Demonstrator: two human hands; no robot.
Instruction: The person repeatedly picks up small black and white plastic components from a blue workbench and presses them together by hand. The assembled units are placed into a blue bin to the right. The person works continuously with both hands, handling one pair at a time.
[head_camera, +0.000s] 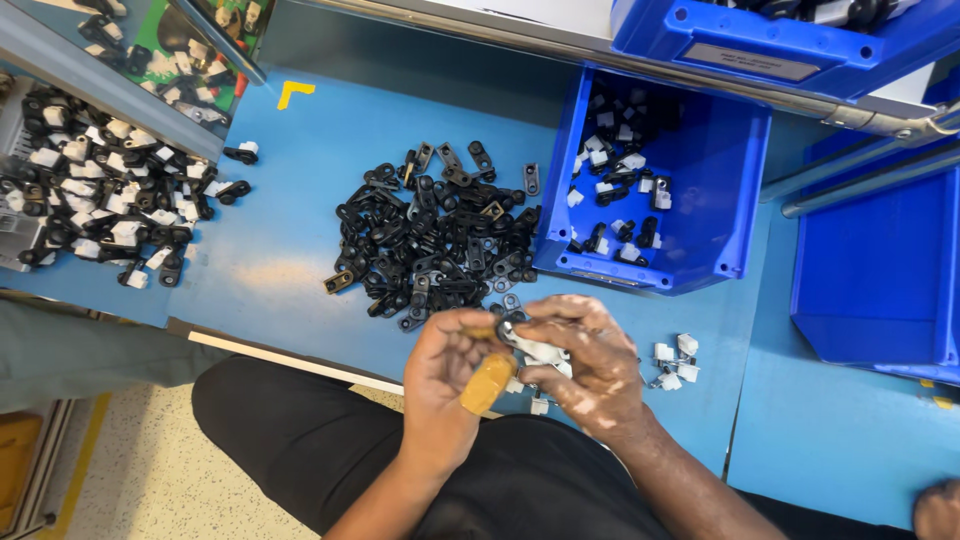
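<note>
The blue worktop (300, 200) runs in front of you, edged at the near side where your lap in dark trousers shows below it. A loose heap of black plastic brackets (435, 235) lies in the middle, just beyond your hands — close enough, it seems, to pick from without stretching. To its right sits an open blue bin (700, 230) with a thin scatter of black-and-white assembled pieces (620, 190) on its floor. At the far left a larger spread of similar black-and-white pieces (100, 190) spills out from under a slanted shelf. A second blue bin (880, 270) stands to the far right, and another hangs on the rail above.

Your left hand (445, 375) is curled shut around a tool with a yellow-brown handle (487, 383), thumb pressed along it; the working tip is hidden between your fingers. Your right hand (585, 365) pinches a small black-and-white part (528, 345), fingers closed on it, holding it against the tool just above the worktop's near edge. The two hands touch, each apparently steadying the other.

A few small white clips (675, 362) lie just right of your right hand — within easy reach.
</note>
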